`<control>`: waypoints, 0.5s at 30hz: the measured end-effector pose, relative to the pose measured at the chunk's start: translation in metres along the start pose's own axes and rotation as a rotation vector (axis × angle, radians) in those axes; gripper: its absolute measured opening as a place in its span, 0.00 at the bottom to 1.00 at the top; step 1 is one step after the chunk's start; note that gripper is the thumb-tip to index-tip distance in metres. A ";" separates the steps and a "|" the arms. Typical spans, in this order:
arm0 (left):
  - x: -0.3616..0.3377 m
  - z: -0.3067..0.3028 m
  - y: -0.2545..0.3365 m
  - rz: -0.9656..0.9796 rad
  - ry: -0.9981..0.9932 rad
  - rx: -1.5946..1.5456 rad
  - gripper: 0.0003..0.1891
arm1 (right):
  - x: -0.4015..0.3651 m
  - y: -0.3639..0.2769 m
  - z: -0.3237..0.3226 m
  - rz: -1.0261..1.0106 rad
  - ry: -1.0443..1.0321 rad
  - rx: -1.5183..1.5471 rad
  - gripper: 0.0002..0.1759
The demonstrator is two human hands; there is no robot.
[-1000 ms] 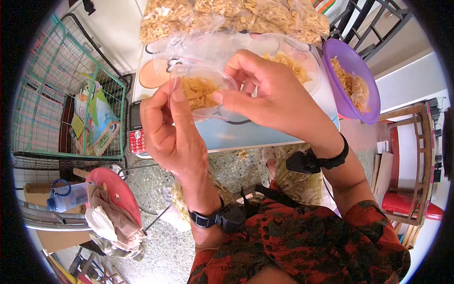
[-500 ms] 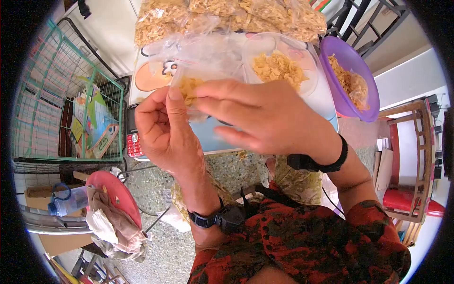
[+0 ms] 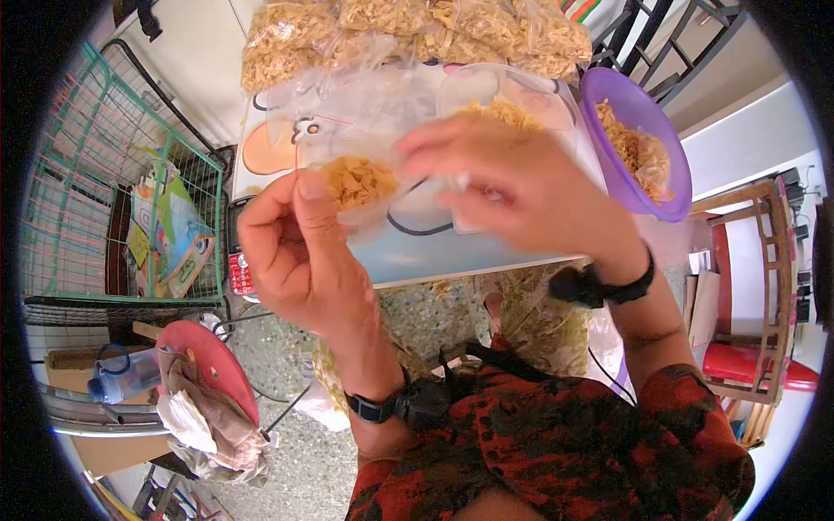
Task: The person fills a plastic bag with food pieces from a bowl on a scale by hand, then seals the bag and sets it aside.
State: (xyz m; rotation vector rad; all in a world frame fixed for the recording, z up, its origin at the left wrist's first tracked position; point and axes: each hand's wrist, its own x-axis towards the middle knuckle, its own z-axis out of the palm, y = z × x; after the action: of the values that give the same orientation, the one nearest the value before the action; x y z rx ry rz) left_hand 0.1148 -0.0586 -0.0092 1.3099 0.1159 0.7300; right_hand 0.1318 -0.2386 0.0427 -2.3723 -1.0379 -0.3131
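A small, thin, clear plastic bag (image 3: 347,167) of flat, crinkled golden-yellow flakes (image 3: 363,184) is held above a glossy white-and-blue table (image 3: 486,255), its edge pinched between the thumb and fingers of the bare left hand (image 3: 291,252). The bare right hand (image 3: 512,178), over the flakes half a second ago, has moved just right of the bag, leaving the left to hold it alone; blur hides whether the right grips anything. Beyond are a translucent shallow plastic dish (image 3: 560,108) of flakes, a smooth purple plastic bowl (image 3: 682,165) and bulging, wrinkled clear bags (image 3: 417,30)
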 end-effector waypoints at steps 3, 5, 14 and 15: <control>0.003 -0.002 -0.001 0.122 0.066 -0.025 0.07 | -0.017 0.026 -0.042 0.396 0.029 -0.003 0.18; 0.004 0.003 0.000 0.176 0.076 -0.039 0.07 | -0.033 0.052 -0.058 0.472 -0.074 -0.180 0.19; -0.007 0.020 -0.023 0.064 -0.139 0.009 0.06 | -0.034 0.086 -0.016 0.440 -0.287 -0.463 0.28; -0.007 0.021 -0.024 0.056 -0.161 -0.017 0.06 | -0.030 0.086 -0.013 0.460 -0.344 -0.474 0.27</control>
State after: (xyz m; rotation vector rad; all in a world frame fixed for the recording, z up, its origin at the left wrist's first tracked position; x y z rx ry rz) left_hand 0.1293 -0.0822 -0.0269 1.3544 -0.0567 0.6688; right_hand 0.1747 -0.3132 0.0091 -3.0837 -0.5574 0.0310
